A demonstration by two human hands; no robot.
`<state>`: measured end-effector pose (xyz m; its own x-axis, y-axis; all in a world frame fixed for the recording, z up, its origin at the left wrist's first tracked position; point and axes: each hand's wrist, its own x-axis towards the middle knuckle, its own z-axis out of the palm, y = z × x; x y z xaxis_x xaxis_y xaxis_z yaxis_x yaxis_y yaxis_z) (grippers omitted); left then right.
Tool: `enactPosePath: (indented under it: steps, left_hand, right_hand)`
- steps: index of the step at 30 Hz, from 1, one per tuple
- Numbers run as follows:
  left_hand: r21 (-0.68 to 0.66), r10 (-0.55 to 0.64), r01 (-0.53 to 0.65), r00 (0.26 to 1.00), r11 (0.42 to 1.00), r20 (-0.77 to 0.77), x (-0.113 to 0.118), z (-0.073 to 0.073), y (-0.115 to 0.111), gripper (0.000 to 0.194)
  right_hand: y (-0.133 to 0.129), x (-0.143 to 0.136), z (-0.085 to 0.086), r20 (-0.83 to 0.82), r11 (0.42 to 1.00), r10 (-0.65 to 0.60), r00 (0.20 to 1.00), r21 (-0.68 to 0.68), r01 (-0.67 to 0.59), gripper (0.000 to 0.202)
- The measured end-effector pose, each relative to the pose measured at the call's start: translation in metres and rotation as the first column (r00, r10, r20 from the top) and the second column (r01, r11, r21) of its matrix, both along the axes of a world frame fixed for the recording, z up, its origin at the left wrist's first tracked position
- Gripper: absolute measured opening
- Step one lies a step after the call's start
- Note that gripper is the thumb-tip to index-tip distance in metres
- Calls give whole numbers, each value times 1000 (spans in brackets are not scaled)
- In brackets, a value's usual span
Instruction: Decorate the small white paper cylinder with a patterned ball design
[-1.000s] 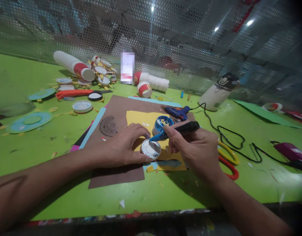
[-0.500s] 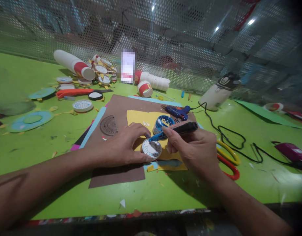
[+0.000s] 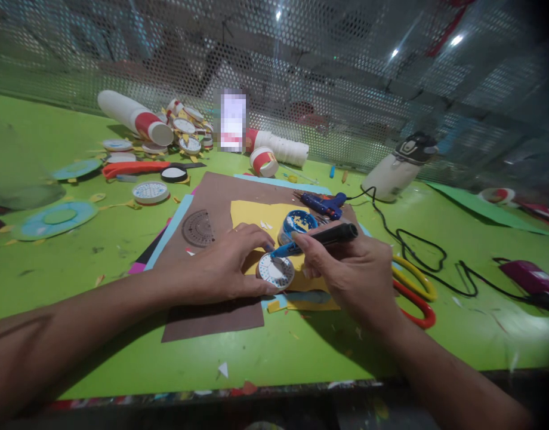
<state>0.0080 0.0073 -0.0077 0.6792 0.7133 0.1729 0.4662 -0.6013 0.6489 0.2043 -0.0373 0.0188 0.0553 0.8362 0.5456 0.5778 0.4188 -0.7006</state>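
My left hand (image 3: 221, 266) has its thumb and fingers closed round the edge of a small round white disc (image 3: 278, 273), which looks like a cut paper cup bottom. Dark lines and small blue dots mark its face. In my right hand (image 3: 357, 272) is a blue marker (image 3: 335, 235) with a black end, tilted so that its tip meets the disc's upper edge. Just behind the tip stands a small blue-rimmed tub (image 3: 300, 221). Yellow paper (image 3: 245, 214) lies under the disc, on top of a brown sheet (image 3: 214, 325).
A protractor (image 3: 197, 229) lies left of the yellow paper. Behind my right hand are a blue glue gun (image 3: 323, 204) with a black cord and a bottle (image 3: 393, 173). Scissors with red and yellow handles (image 3: 420, 306) lie at right. Paper cups (image 3: 133, 116) and decorated discs (image 3: 150, 192) stand at left.
The marker and my right hand have shifted very slightly to the left. My left hand and the disc stay where they were.
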Motion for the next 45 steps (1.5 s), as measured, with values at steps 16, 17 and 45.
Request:
enactPosePath:
  steps: [16,17,45]
  left_hand:
    - [4,14,-14,1000,1000,2,1,0,0,45]
    - [2,9,-9,1000,1000,-2,0,0,0,45]
    - [-3,-1,1,1000,1000,0,1,1,1,45]
  right_hand:
    - [-5,0,8,-109,998,-16,994,62,23,29]
    - [-5,0,8,-107,998,-2,994,65,9,29]
    - [-5,-3,7,-20,998,64,998,-15,-64,24]
